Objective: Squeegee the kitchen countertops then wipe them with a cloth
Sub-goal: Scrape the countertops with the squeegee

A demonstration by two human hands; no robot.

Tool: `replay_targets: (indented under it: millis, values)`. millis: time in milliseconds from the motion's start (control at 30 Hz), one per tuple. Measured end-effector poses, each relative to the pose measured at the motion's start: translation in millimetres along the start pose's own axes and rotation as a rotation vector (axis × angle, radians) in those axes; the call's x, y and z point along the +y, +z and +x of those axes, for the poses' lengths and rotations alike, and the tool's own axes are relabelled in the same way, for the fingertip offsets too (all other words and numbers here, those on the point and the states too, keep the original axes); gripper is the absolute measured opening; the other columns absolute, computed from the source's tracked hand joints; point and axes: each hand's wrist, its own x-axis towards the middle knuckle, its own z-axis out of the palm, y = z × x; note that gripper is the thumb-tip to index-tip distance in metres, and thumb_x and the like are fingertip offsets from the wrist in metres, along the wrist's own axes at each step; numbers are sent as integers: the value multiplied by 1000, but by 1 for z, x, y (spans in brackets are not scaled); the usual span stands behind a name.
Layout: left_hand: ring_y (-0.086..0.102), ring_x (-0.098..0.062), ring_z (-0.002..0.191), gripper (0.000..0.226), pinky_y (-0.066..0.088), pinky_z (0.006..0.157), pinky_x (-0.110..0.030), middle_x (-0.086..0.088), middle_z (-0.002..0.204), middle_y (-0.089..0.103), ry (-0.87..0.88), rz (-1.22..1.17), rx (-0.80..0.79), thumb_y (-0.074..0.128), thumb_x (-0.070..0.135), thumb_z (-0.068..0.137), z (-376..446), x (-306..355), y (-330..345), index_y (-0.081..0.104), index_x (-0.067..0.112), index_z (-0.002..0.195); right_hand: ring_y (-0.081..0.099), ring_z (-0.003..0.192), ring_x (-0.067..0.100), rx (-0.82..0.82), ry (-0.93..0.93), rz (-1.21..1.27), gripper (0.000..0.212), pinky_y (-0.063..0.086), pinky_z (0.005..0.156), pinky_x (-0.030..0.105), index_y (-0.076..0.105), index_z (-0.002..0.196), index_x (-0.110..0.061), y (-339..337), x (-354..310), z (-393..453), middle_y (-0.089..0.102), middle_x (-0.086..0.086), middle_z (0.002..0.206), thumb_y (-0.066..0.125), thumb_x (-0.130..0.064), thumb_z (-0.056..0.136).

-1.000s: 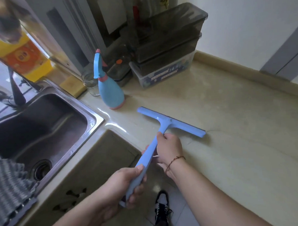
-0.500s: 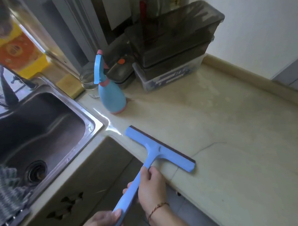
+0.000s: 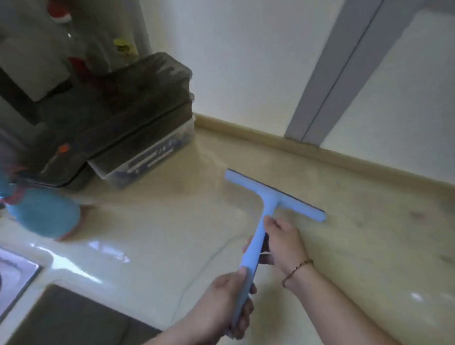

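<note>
Two hands are on the tool, and most of what I see is the pale bench [image 3: 151,243], running from the sink corner [image 3: 9,275] at lower left to the wall at the back. Compared with half a second ago, when the blade sat at the front edge near the sink, the squeegee [image 3: 270,196] now lies far back on the bench, its head close to the upstand and just right of the stacked storage boxes [image 3: 138,119]. I take that as one pull finished and a fresh stroke being set up on the next strip, so the squeegee stage is under way and the cloth wipe has not begun; I see no cloth here. The blue spray bottle [image 3: 43,217], blurred, stands at the left, well apart from the blade. Next in size are the hands: my left hand [image 3: 226,300] is wrapped around the butt of the handle, and my right hand [image 3: 283,241] grips the shaft just behind the head, fingers curled round it. Whether the rubber edge is pressed flat to the surface I cannot tell through the blur. Glossy highlights nearer the sink suggest wet patches to clear.
</note>
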Motion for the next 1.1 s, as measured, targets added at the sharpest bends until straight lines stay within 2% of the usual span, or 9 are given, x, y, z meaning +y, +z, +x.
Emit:
replay_targets:
  millis: [67,200,367,467,567,667,833,933,1100]
  values:
    - [40,-16,40,39,29,44,-19,-2,54,46,25,79,-3,44,47,95,33,22,41,52,9,88,63,47,25,45,-9,-12,27,52,43,31,53,86,-2,-40,-25,31,61,16,63,42,-20,103]
    - [38,-14,43,39,31,41,-17,-1,55,44,-74,16,26,37,44,101,93,47,96,50,10,87,65,54,27,55,8,-66,28,54,45,33,57,87,1,-102,-56,89,64,18,68,47,-21,101]
    - [37,-10,41,42,29,38,-15,1,54,44,-158,-96,105,36,47,101,128,58,139,49,11,83,65,57,30,43,0,-95,29,55,47,37,60,78,-1,-135,-64,134,63,19,69,56,-23,97]
    - [35,-10,41,41,28,37,-15,0,54,43,-192,-130,137,36,46,101,134,56,149,48,12,82,69,65,38,47,8,-122,28,58,55,50,62,79,-1,-140,-65,140,67,24,78,58,-25,93]
    - [34,-10,39,40,26,37,-14,0,53,42,-201,-154,185,36,45,101,134,51,151,48,13,81,70,67,39,47,29,-145,28,57,55,57,64,88,1,-139,-61,141,69,26,86,60,-27,88]
    - [34,-10,39,39,25,36,-14,-1,53,42,-210,-160,207,37,45,101,129,44,155,47,12,82,70,68,37,63,39,-139,29,56,48,54,64,95,2,-138,-59,130,68,24,90,61,-26,87]
    - [34,-11,39,39,25,38,-13,-1,54,42,-237,-184,212,37,46,101,101,12,151,47,12,84,69,68,35,38,96,-205,26,56,48,52,63,94,0,-131,-37,103,67,21,88,55,-23,86]
    - [33,-12,39,38,23,39,-13,-1,52,42,-256,-196,216,37,45,101,75,-14,140,47,13,84,69,77,34,69,91,-294,36,59,57,49,64,97,-6,-117,-7,85,67,16,93,52,-31,75]
    - [32,-13,39,42,23,39,-12,-3,52,41,-292,-219,203,35,48,100,26,-60,121,46,12,83,69,86,34,87,46,-411,39,59,76,49,68,87,-11,-96,44,44,70,12,92,46,-37,67]
